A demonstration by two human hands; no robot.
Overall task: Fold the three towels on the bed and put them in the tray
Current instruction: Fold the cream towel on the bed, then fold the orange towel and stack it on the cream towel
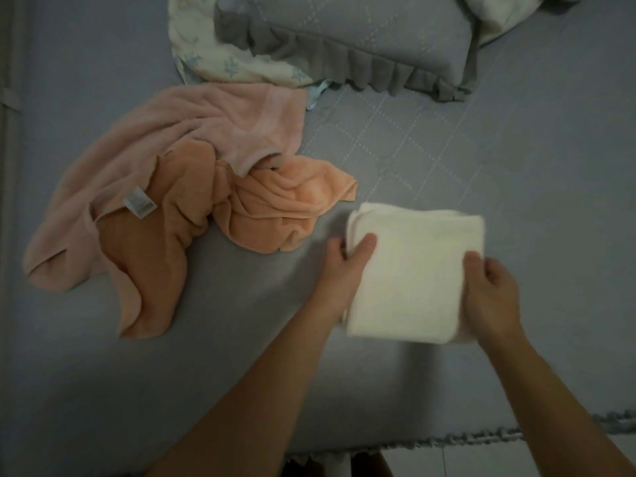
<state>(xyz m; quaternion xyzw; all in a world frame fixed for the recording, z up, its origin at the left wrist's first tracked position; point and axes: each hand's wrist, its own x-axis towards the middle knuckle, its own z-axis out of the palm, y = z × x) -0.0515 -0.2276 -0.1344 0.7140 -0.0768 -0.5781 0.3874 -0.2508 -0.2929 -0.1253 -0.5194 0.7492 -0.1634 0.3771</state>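
A white towel [414, 270], folded into a thick rectangle, lies on the grey bed [481, 160] in front of me. My left hand [347, 266] grips its left edge, thumb on top. Its right edge is held by my right hand [488, 290], with the fingers tucked under. To the left, a pink towel [165, 132] with a white label lies crumpled and spread out. An orange towel [275, 208] is bunched partly beneath and beside it. No tray is in view.
A grey quilted pillow [344, 39] with a ruffled edge lies at the back, with a pale floral cloth [203, 53] tucked beside it. The bed's ruffled front edge [481, 437] runs along the bottom right, with pale floor below it.
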